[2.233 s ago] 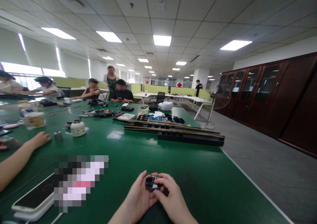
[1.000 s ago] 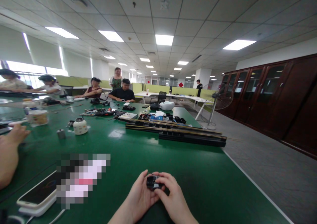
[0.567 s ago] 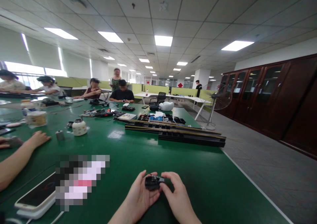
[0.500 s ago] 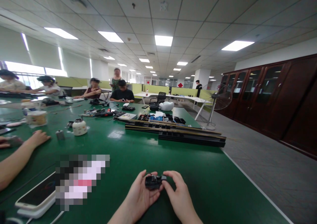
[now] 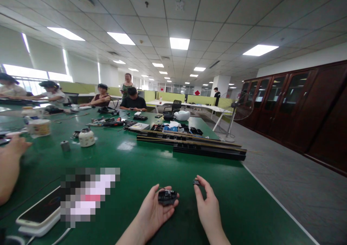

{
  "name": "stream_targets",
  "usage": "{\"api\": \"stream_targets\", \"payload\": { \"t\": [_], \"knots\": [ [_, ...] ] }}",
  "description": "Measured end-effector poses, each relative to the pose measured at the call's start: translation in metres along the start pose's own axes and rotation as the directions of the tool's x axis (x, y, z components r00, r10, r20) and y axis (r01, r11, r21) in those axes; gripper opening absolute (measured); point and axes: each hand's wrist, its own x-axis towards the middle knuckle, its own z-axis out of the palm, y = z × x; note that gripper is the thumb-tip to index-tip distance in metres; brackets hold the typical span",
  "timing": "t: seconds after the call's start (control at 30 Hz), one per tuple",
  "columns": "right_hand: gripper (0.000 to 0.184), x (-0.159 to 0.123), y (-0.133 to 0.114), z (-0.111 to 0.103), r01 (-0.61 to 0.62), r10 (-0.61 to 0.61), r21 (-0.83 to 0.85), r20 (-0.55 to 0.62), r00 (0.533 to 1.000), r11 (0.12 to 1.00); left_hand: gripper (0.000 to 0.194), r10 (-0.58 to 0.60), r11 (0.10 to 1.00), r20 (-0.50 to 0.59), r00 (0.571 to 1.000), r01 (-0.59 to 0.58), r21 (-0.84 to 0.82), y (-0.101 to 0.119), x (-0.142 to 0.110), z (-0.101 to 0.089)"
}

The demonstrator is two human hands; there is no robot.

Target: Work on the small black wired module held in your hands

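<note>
In my left hand [image 5: 155,210] lies a small black device housing [image 5: 166,198], its inner parts facing up and my fingers curled around it. My right hand [image 5: 208,205] is apart from it, to the right, raised above the green table [image 5: 130,187]. Between its thumb and forefinger it pinches a small dark grey part [image 5: 196,182]; what kind of part it is I cannot make out.
Long black rails with thin brass-coloured rods [image 5: 192,145] lie across the table ahead. Left of my hands are a phone on a white stand [image 5: 40,210], a white jar [image 5: 86,137] and a grey metal cylinder [image 5: 65,146]. A co-worker's hand [image 5: 17,147] is at far left.
My right hand has moved right and slightly up, away from the black housing, with the small grey part in its fingers. The co-worker's arm at the left has drawn back leftward.
</note>
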Motion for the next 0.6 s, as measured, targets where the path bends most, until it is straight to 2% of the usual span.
{"api": "stream_targets", "payload": {
  "t": [0.23,0.6],
  "knots": [
    [0.041,0.0027,-0.0035,-0.0086,-0.062,0.061,-0.01,-0.082,0.995,0.998,0.031,-0.004,1.0,0.0,1.0,0.004,-0.005,0.0011,0.0006,-0.0006],
    [0.041,0.0004,-0.0019,-0.0036,-0.015,0.012,-0.041,-0.082,0.997,0.999,0.032,-0.01,1.0,0.023,1.0,0.011,-0.021,-0.0001,0.0013,-0.0031]
  ]
}}
